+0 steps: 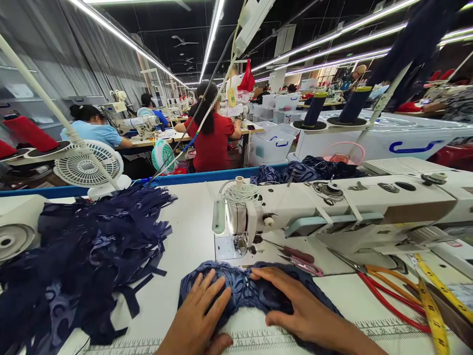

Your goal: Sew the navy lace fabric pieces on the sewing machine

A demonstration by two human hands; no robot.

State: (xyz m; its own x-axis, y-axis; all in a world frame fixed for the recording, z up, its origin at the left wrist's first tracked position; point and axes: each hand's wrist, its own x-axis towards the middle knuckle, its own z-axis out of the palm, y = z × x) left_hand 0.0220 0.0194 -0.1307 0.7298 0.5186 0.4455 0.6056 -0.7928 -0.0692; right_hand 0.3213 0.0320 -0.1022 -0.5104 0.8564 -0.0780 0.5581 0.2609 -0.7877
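A navy blue lace bra [244, 286] lies spread on the white table in front of the sewing machine [281, 202]. My left hand [203, 305] rests flat on its left cup, fingers spread. My right hand [291, 301] lies over the right cup, thumb apart and fingertips near the centre of the bra. Part of each cup is hidden under my hands. Just behind the bra are a dark red-handled pointed tool [299, 254] and a pair of pink thread snips [305, 266].
To the left lies a large heap of navy fabric pieces [99, 256]. Orange-handled scissors [384, 276], red-handled scissors [391, 301] and a yellow tape measure [432, 305] lie at right. A printed ruler [258, 340] runs along the front edge. Co-workers sit beyond a white fan [88, 162].
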